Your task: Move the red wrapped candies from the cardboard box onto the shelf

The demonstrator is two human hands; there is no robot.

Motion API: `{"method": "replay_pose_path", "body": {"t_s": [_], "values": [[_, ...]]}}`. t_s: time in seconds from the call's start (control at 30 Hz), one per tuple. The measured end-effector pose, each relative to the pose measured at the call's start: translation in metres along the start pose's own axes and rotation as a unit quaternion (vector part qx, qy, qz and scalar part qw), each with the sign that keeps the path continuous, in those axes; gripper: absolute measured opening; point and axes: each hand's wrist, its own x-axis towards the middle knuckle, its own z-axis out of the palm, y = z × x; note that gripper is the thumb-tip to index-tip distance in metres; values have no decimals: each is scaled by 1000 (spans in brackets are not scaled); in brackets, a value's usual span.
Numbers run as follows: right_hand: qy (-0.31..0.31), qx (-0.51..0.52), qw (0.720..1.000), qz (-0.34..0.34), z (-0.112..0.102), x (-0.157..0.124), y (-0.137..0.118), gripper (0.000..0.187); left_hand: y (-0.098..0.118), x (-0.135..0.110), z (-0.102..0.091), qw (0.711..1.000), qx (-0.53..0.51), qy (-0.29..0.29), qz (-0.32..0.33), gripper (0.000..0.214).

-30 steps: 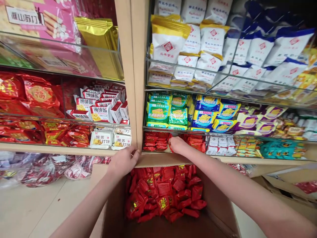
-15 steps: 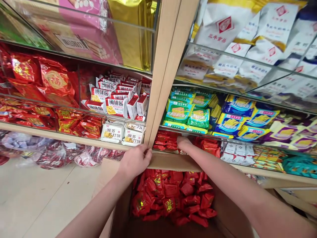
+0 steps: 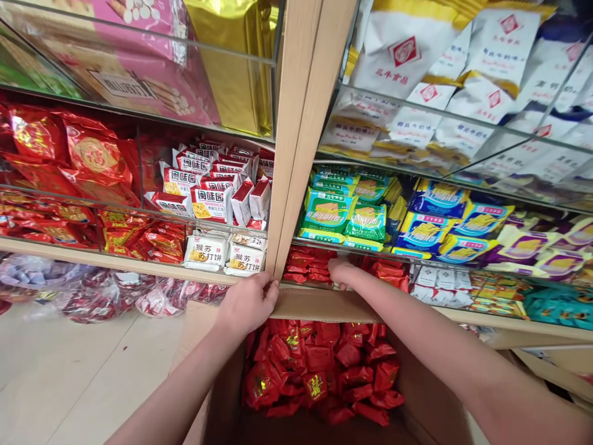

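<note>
My left hand [image 3: 249,303] is closed, its fingers curled over the upper flap of a cardboard box [image 3: 319,305] at the foot of the shelf post. Inside the box lies a heap of small red wrapped packets [image 3: 319,356] with gold print. Further right, my right hand [image 3: 341,274] reaches over the flap into the lowest shelf bin, its fingers bent downward among more red packets [image 3: 306,262]. Its fingertips are partly hidden, and I cannot make out what they hold.
Green biscuit packs [image 3: 328,212] and blue-yellow packs [image 3: 424,230] fill the bins above my right hand. A wooden post [image 3: 296,136] divides the shelves. White cracker packs [image 3: 206,249] sit left of it. Plastic-wrapped bundles [image 3: 92,296] lie on the floor below the left shelf.
The view has shifted slightly, so the shelves appear a little further left. Both hands stay in nearly the same places on the box and in the bin.
</note>
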Motion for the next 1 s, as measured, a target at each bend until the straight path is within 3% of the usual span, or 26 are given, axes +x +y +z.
{"method": "replay_pose_path", "body": {"t_s": [0.1, 0.2, 0.23, 0.3, 0.37, 0.43, 0.5, 0.63, 0.77, 1.0], "values": [[17, -13, 999, -48, -18, -38, 5, 17, -1, 1, -1, 1000, -16, -11, -8, 32], [88, 4, 988, -130, -20, -104, 16, 21, -1, 2, -3, 999, -30, -30, -20, 32], [133, 33, 971, -197, -14, -128, 20, 21, -1, 3, -3, 999, -32, -35, -24, 32], [159, 86, 939, -293, 12, -169, 28, 21, -2, 5, -3, 998, -32, -40, -32, 32], [153, 107, 929, -320, 52, -192, 34, 21, -2, 6, -3, 998, -28, -45, -39, 32], [148, 121, 935, -298, 96, -192, 38, 21, -2, 7, -3, 997, -24, -53, -43, 31], [123, 140, 947, -261, 136, -176, 38, 24, 1, 7, -6, 997, -23, -63, -46, 30], [114, 88, 976, -167, 181, -131, 36, 44, 11, 7, -14, 995, -23, -84, -57, 31], [145, 40, 981, -126, 193, -115, 34, 45, 17, 2, -16, 995, 13, -75, -63, 33], [150, 76, 979, -112, 186, -119, 35, 28, 11, 2, -8, 997, 47, -41, -35, 35]]}}
